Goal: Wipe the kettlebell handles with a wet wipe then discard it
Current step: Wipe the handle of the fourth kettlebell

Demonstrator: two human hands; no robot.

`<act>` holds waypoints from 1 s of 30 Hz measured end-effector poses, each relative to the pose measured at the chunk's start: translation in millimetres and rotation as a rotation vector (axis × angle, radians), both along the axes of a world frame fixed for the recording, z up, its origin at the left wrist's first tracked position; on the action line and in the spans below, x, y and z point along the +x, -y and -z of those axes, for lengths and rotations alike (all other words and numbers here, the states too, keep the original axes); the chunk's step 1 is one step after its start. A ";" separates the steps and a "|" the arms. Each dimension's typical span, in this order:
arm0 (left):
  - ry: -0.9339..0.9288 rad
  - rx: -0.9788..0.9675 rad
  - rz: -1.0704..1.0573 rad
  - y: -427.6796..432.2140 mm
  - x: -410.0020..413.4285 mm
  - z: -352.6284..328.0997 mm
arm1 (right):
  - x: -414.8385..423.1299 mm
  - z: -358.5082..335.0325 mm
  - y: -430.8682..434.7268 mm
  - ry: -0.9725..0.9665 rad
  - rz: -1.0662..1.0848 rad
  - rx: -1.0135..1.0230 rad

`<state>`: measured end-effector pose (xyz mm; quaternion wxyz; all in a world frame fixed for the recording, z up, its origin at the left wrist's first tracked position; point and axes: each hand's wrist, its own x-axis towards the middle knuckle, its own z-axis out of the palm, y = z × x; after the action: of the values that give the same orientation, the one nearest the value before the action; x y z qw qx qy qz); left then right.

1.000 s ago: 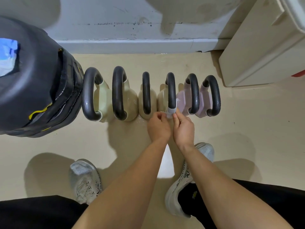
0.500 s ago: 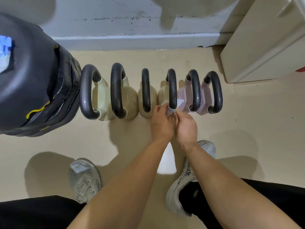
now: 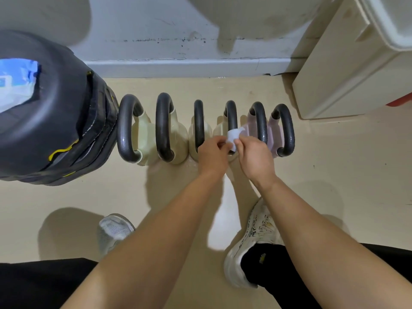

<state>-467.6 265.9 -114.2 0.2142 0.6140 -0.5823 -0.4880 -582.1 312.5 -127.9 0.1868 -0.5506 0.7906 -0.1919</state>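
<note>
- Six kettlebells stand in a row on the floor [image 3: 334, 175] along the wall's skirting, their dark handles side by side; four bodies are cream, the two toward 3 o'clock pale pink.
- The wet wipe [image 3: 234, 136] is wrapped round the fourth handle [image 3: 231, 114], counting from 9 o'clock, low on the near part of its loop.
- The left hand [image 3: 213, 153] and right hand [image 3: 256, 156] are close together, each pinching an end of the wipe, so both are clamped on it with the handle between them.
- My judgement: the wiping is mid-way. The fifth handle [image 3: 261, 123] glistens as if damp, so some may be done, but which ones I cannot tell for certain.
- Left to do: any unwiped handles, then discarding the wipe; no bin is visible.
- At 9 o'clock sits a black padded bag [image 3: 51, 121] with yellow trim and a blue-white patch; its print is unreadable.
- The shoe [image 3: 252, 239] at 5 o'clock carries lettering too small to read.
</note>
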 end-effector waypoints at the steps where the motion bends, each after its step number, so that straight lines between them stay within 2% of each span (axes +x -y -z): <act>1: -0.015 0.037 -0.019 2.5 -1.3 -1.7 | -1.6 -1.0 4.0 0.025 0.006 0.009; 5: 0.000 0.102 0.020 -3.7 1.3 3.4 | -5.1 6.6 -4.9 0.048 -0.011 0.005; 9: 0.111 0.034 0.088 -14.9 9.0 19.9 | -1.8 23.7 -20.9 0.012 -0.026 -0.023; 14: 0.124 -0.008 0.002 -17.4 3.0 22.1 | 1.8 30.2 -23.2 -0.012 -0.055 0.006; 21: 0.054 -0.032 -0.045 -20.2 3.4 18.1 | 0.7 24.7 -20.2 -0.024 -0.074 -0.004; 26: -0.031 -0.040 -0.115 -9.5 -0.8 -2.1 | 5.5 1.4 -9.1 0.047 0.016 -0.069; 30: 0.033 -0.138 -0.078 12.3 -11.7 -9.5 | -1.8 -12.1 14.1 0.066 0.052 -0.057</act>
<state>-479.3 253.5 -104.7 0.2652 0.6277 -0.5939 -0.4277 -583.9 298.4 -115.8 0.1919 -0.5282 0.7924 -0.2373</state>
